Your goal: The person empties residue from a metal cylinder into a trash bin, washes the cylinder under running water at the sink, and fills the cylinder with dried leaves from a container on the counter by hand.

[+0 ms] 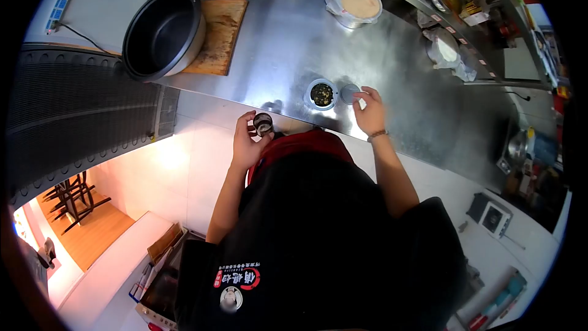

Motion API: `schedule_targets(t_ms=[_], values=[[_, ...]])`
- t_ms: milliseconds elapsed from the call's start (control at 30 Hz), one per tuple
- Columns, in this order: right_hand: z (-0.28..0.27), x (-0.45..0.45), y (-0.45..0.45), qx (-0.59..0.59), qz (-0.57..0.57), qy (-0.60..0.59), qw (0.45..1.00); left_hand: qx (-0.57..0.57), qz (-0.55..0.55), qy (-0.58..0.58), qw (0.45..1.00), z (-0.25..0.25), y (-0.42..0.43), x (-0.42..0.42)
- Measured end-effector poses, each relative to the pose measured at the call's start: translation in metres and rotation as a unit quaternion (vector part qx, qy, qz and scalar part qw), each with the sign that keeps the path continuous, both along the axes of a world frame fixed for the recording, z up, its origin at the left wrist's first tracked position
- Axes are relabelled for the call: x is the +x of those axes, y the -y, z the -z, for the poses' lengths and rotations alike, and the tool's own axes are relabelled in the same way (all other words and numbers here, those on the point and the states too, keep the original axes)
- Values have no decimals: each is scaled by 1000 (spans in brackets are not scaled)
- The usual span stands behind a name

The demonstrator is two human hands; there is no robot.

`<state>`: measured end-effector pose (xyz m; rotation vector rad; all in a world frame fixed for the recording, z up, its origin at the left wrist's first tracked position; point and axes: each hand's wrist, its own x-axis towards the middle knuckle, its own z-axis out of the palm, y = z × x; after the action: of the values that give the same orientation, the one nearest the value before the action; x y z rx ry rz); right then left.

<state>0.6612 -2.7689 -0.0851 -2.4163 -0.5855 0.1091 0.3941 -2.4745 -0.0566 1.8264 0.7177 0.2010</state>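
Note:
My left hand [247, 143] is curled around a small dark round cup [263, 124], held just off the counter's front edge. Its open mouth faces up and shows a paler inside. My right hand [371, 113] pinches the edge of a flat grey round lid [349, 94] over the steel counter. Whether the lid also rests on the counter I cannot tell. Just left of the lid, a small pale bowl [310, 102] stands on the counter with dark greenish bits [322, 94] in it.
A large black pot [136, 64] stands partly on a wooden board [222, 37] at the left of the steel counter [275, 43]. At the back is a plastic-covered bowl [359, 5]. A shelf [456, 34] with containers runs along the right. Stacked chairs [73, 199] are at lower left.

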Motion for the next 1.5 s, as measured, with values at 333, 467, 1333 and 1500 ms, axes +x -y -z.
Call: schedule_targets(t_ms=[333,467,1333,1500], values=[[-23,-22,-92,-159,-143,60,975,-14,57,19,998,5,-20,-9],[-16,-21,-106,-223,-161,54,960,-40,36,22,998,9,-20,-18],[14,3,-119,-274,-232,-6,933,-43,1,28,999,3,-3,-27],[21,5,-116,-272,-231,-12,934,-34,33,34,998,18,5,-2]])
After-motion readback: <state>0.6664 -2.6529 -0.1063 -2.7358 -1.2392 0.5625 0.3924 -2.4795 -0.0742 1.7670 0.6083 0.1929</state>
